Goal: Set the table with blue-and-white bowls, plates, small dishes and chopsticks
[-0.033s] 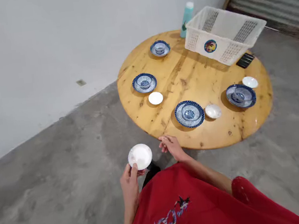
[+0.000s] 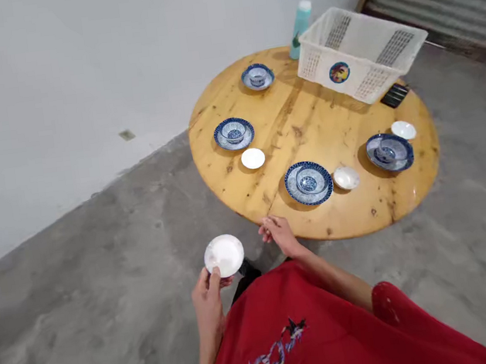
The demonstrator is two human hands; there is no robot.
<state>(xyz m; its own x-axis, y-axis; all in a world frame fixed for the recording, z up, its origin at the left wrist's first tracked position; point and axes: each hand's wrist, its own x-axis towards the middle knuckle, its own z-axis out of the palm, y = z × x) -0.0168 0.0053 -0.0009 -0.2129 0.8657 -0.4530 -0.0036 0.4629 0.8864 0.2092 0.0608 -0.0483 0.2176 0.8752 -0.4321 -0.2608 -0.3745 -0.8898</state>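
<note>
Between the thumb and fingers of my left hand (image 2: 208, 299) is a small white saucer (image 2: 226, 252), out over the floor in front of the table. My right hand (image 2: 278, 232) hovers by the near table edge, loosely curled with the fingers partly apart and nothing in it. Closest to it on the table is a blue-patterned plate (image 2: 309, 199) with a matching bowl (image 2: 308, 181) on it. A white saucer (image 2: 346, 178) lies just right of that plate, and another white saucer (image 2: 253, 158) lies farther back on the left.
The round wooden table (image 2: 303, 133) also bears blue plate-and-bowl settings at the back (image 2: 257, 77), left (image 2: 234, 134) and right (image 2: 390, 152). A white saucer (image 2: 404, 130) sits by the right one. Behind stand a white plastic basket (image 2: 345, 78), a turquoise bottle (image 2: 299, 30) and a black slotted item (image 2: 395, 95).
The saucer in my left hand has shifted slightly to the left. My right hand's fingers look a little more curled. The view has moved very slightly; the table things stay put.
</note>
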